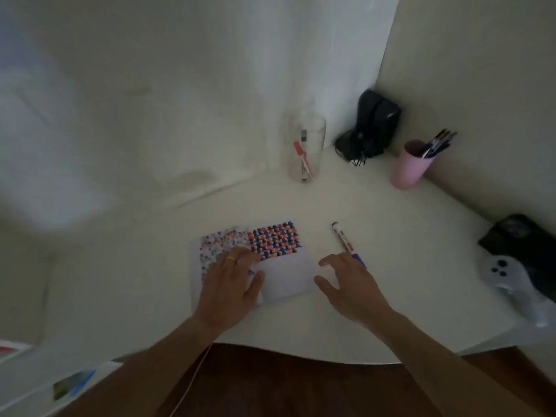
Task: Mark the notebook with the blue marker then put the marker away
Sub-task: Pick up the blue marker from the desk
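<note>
A notebook (282,278) with a red, blue and white patterned cover lies flat on the white table (391,296). My left hand (228,284), a ring on one finger, rests palm down on the notebook's left part. The blue marker (346,240), white-bodied with a blue cap at its near end, lies on the table just right of the notebook. My right hand (346,284) hovers with fingers spread over the marker's near end, holding nothing. The view is dim and blurred.
A clear glass jar (307,145) with a red-capped marker stands at the back. A pink cup (409,165) holds several pens. A black object (370,127) sits in the corner. A white game controller (508,275) and a black item (523,239) lie at right.
</note>
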{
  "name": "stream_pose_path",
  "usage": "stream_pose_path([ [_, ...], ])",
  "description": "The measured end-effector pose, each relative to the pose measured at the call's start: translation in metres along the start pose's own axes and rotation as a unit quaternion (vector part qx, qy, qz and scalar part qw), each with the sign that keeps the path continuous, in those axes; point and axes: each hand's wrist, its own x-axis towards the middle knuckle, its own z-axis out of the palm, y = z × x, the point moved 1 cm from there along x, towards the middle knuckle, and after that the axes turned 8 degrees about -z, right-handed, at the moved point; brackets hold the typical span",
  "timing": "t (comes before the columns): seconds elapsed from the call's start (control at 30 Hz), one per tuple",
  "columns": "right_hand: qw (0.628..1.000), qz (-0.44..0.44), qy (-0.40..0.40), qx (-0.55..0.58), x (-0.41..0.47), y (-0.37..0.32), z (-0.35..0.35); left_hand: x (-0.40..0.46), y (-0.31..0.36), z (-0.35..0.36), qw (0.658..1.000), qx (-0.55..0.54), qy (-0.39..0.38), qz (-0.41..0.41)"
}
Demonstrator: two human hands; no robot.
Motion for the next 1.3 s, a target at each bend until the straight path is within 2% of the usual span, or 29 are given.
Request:
stream_pose_path([
  [0.07, 0.999, -0.021, 0.021, -0.021, 0.0, 0.013, 0.019, -0.003, -0.002, 0.021, 1.0, 0.026, 0.01, 0.0],
  [0.2, 0.981, -0.101, 0.137, -0.091, -0.007, 0.031, 0.05, -0.019, -0.007, 0.052, 0.997, 0.057, 0.048, -0.001],
  [0.27, 0.976, -0.108, 0.163, -0.097, -0.01, 0.036, 0.059, -0.024, -0.009, 0.058, 0.996, 0.066, 0.063, -0.002],
  [0.4, 0.978, -0.1, 0.13, -0.131, -0.01, 0.04, 0.072, -0.027, -0.007, 0.061, 0.994, 0.067, 0.082, 0.0],
  [0.7, 0.966, -0.115, 0.165, -0.163, -0.021, 0.033, 0.072, -0.034, -0.009, 0.064, 0.988, 0.096, 0.121, 0.007],
  [0.93, 0.968, -0.097, 0.173, -0.157, -0.034, 0.025, 0.071, -0.048, -0.006, 0.062, 0.986, 0.073, 0.15, 0.003],
  [1.3, 0.97, -0.085, 0.176, -0.143, -0.038, 0.019, 0.068, -0.048, -0.011, 0.066, 0.986, 0.071, 0.15, 0.01],
])
